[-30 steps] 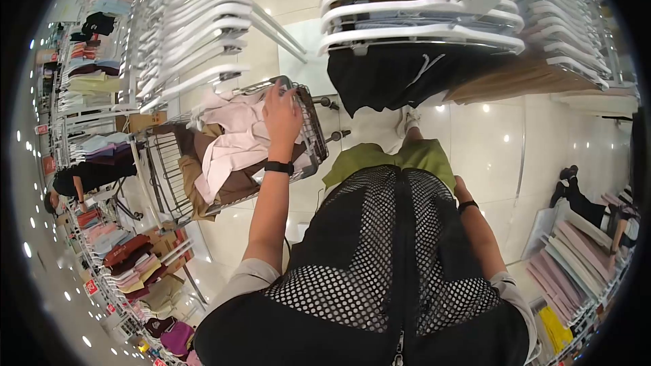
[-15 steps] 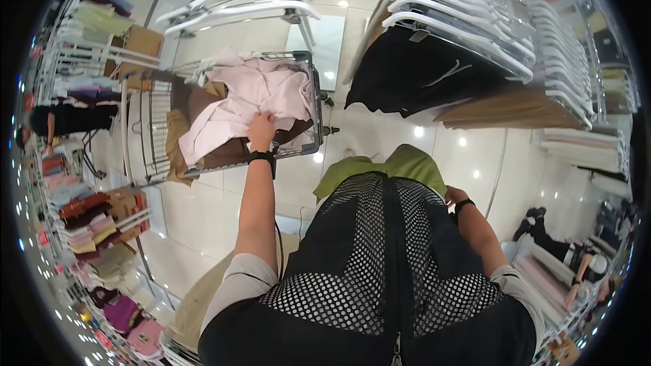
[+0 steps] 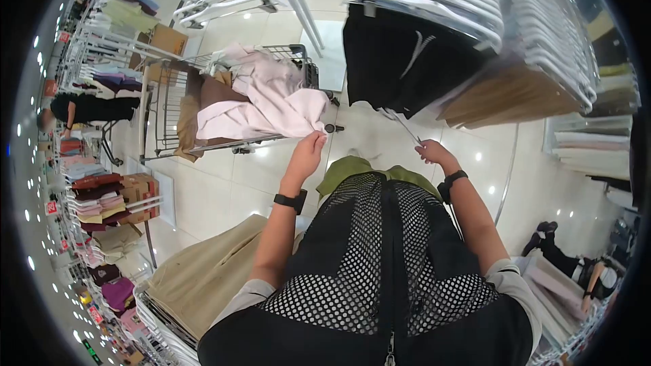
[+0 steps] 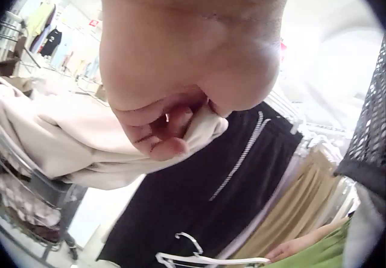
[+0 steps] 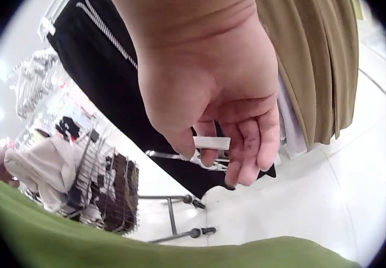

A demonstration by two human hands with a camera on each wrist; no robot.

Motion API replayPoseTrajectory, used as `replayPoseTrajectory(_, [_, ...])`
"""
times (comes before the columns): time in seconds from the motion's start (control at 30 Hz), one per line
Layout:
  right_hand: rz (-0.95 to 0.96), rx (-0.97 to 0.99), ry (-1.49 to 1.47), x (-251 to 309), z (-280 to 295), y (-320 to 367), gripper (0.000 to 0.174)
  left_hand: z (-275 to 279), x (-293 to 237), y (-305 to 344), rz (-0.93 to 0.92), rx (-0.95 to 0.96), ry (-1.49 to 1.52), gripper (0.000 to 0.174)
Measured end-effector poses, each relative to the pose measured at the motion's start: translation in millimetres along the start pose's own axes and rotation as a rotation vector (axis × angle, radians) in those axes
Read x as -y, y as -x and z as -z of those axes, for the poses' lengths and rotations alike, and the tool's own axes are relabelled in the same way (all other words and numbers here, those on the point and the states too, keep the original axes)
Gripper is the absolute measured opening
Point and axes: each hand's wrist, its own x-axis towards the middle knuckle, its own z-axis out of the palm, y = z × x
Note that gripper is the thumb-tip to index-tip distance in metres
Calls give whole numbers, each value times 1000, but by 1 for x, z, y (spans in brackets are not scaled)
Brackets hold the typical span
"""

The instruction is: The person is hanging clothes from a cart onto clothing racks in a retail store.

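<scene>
While your left hand pinches the pale pink cloth garment left of centre, partly over the grey wire cart, your right hand grips a white plastic hanger. You seem to be gathering up the garment; the next move likely calls for bringing the hanger nearer.

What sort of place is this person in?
Most likely a clothing shop: black trousers and brown garments hang in rows on white hangers, and a wire cart holds a heap of clothes, pale pink on top.
</scene>
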Motion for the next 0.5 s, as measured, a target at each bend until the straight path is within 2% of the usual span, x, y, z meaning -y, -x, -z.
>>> replayPoseTrajectory(0.07, [17, 86, -302, -2, 15, 32, 38, -14, -41, 5, 34, 17, 29, 32])
replayPoseTrajectory(0.1, [65, 159, -310, 3, 23, 51, 33, -20, -54, 10, 26, 30, 18, 32])
replayPoseTrajectory(0.13, [63, 150, -325, 2, 26, 63, 33, -30, -65, 13, 20, 36, 73, 34])
replayPoseTrajectory(0.2, [202, 191, -373, 0, 29, 85, 34, -48, -97, 25, 15, 58, 120, 35])
replayPoseTrajectory(0.23, [273, 184, -415, 3, 25, 103, 36, -59, -126, 40, -8, 149, 237, 31])
replayPoseTrajectory(0.27, [276, 176, -423, -2, 27, 110, 36, -75, -154, 47, -42, 223, 364, 27])
replayPoseTrajectory(0.3, [246, 191, -449, 0, 39, 101, 36, -85, -174, 42, -64, 216, 375, 27])
replayPoseTrajectory(0.37, [138, 259, -549, -21, 24, 112, 35, -99, -246, 68, -374, 427, 370, 20])
replayPoseTrajectory(0.4, [140, 248, -540, -35, 18, 92, 35, -97, -269, 63, -387, 423, 373, 20])
replayPoseTrajectory(0.47, [148, 0, -1088, -84, -14, 99, 36, -109, -319, 77, -577, 737, 420, 13])
replayPoseTrajectory(0.5, [151, -7, -1082, -92, -11, 95, 36, -111, -324, 77, -587, 734, 421, 13])
